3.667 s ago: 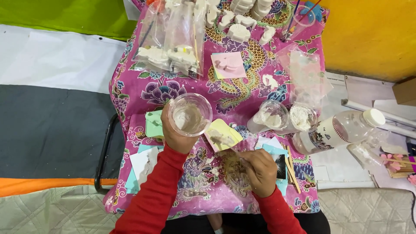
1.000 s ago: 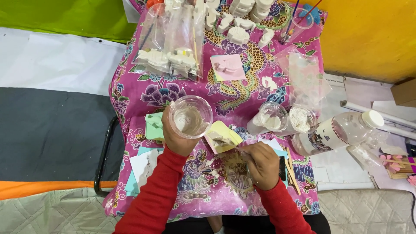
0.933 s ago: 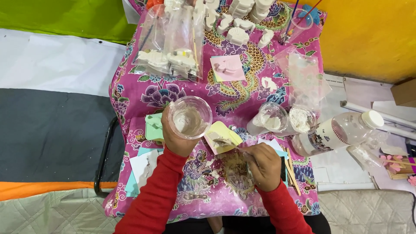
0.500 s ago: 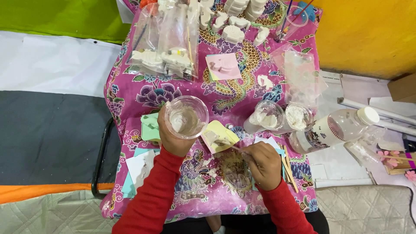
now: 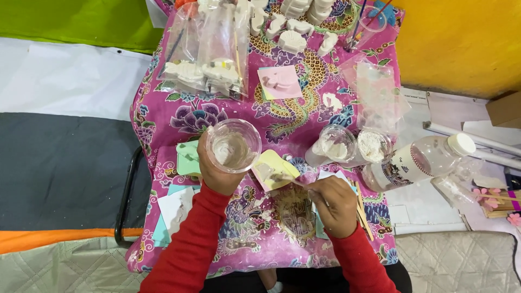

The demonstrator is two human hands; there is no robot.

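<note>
Left hand (image 5: 217,174): closed round a clear cup (image 5: 233,145), held upright above the table's front edge; a thin whitish film shows inside. Right hand (image 5: 336,205): fingers pinched narrow on a thin stick (image 5: 296,182), its tip resting on a yellow mould (image 5: 274,171) that lies flat just right of the cup. The mould carries pale paste where the tip meets it. Under both hands, a pink patterned cloth (image 5: 304,114) covers the table, smeared white in front of the right hand. A green mould (image 5: 187,158) lies just left of the cup. Beyond the yellow mould, two plastic cups holding white powder (image 5: 353,146) stand side by side; a clear bottle (image 5: 418,161) with a white cap lies tilted beside them. A pink mould (image 5: 279,82) sits mid-table. At the far edge, bagged white casts (image 5: 203,70) and loose white casts (image 5: 293,40)
</note>
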